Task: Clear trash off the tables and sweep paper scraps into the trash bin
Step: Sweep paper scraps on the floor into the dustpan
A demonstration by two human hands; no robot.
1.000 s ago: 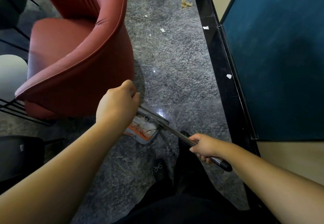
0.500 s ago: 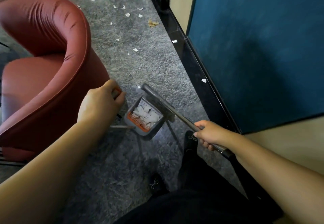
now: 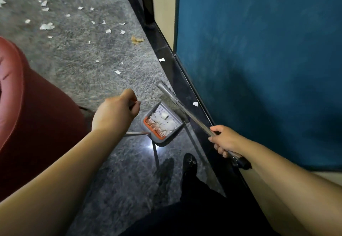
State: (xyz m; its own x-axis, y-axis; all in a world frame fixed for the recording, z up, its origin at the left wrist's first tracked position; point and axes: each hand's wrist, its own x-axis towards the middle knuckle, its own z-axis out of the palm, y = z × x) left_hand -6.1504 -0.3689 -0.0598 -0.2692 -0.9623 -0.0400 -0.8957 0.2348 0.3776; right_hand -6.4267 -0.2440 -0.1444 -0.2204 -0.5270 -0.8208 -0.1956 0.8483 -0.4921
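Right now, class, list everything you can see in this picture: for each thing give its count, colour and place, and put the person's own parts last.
dustpan: one, grey with orange comb, on floor at centre, holding white scraps
broom: one, silver handle, grey head just beyond the dustpan
paper scraps: many, white, scattered on floor beyond
brown scrap: one, tan, beside black border
armchair: one, red, left
floor: grey speckled, black border strip
wall panel: one, blue, right
left hand: gripping dustpan handle
right hand: gripping broom handle
legs and shoe: dark, bottom centre

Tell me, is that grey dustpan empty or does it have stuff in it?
Not empty. The dustpan holds a pile of white paper scraps behind its orange comb.
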